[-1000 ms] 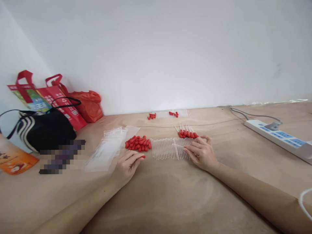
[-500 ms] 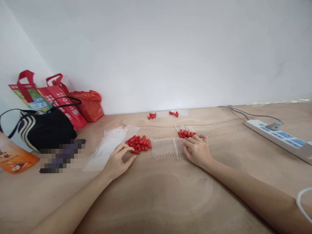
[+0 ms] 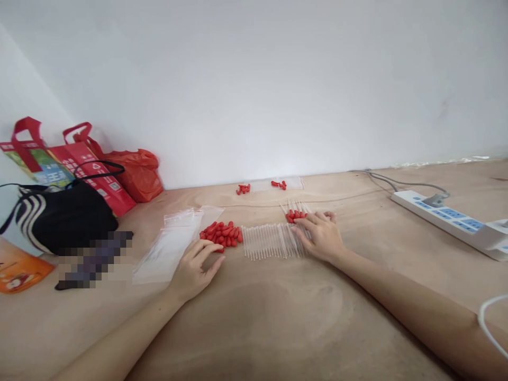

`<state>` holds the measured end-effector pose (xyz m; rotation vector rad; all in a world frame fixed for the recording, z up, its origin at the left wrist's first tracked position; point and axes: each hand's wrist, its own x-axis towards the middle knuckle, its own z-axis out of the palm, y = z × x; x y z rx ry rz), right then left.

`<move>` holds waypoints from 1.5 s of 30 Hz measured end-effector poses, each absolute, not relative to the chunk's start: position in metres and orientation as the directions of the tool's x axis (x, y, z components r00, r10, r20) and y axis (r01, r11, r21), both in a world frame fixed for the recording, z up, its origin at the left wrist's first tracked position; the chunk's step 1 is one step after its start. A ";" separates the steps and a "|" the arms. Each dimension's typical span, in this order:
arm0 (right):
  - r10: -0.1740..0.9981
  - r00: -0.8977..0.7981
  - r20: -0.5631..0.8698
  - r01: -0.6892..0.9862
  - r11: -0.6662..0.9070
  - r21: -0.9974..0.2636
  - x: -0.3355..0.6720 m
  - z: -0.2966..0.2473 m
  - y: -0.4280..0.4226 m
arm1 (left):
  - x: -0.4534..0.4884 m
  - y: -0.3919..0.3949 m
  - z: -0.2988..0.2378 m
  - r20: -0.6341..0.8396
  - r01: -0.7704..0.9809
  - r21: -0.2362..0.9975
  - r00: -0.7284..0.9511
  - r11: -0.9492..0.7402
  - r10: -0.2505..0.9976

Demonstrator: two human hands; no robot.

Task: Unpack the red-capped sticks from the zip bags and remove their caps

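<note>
My left hand point(image 3: 194, 271) rests at the near left side of a pile of red rubber bulbs point(image 3: 222, 233), its fingers apart and the index finger reaching the pile's edge. A row of thin clear tubes point(image 3: 264, 242) lies side by side to the right of the pile. Over the row's right end spreads my right hand point(image 3: 322, 239), fingers apart and palm down. Just beyond its fingertips are several tubes fitted with red bulbs, droppers point(image 3: 294, 215), partly covered by that hand.
Clear zip bags point(image 3: 169, 246) lie left of the pile. Against the wall are another clear bag point(image 3: 260, 184) and a few loose red bulbs point(image 3: 243, 189). A black bag point(image 3: 71, 219) and red bags point(image 3: 135, 172) stand at left, a power strip point(image 3: 444, 211) at right.
The view has shifted slightly, moving most things left. My right hand has slid a little to the right over the droppers, its fingers spreading. My left fingers stay beside the bulb pile.
</note>
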<state>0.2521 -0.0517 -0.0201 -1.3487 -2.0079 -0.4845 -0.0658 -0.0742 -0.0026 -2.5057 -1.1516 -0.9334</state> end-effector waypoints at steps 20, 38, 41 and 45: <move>0.819 0.034 0.573 0.953 0.147 -0.265 0.295 -0.028 -0.031 | 0.014 -0.059 -0.010 0.646 0.483 0.120 0.626 -0.867 0.438; 0.693 -0.273 0.667 0.672 0.634 -0.383 0.242 -0.021 -0.075 | 0.018 -0.062 -0.007 0.709 0.653 -0.179 0.604 -0.736 0.363; 0.688 -0.317 0.653 0.638 0.664 -0.390 0.236 -0.018 -0.080 | 0.019 -0.062 -0.008 0.725 0.645 -0.165 0.592 -0.746 0.351; 0.662 -0.342 0.667 0.659 0.675 -0.332 0.233 -0.017 -0.081 | 0.022 -0.061 -0.008 0.742 0.623 -0.167 0.590 -0.764 0.319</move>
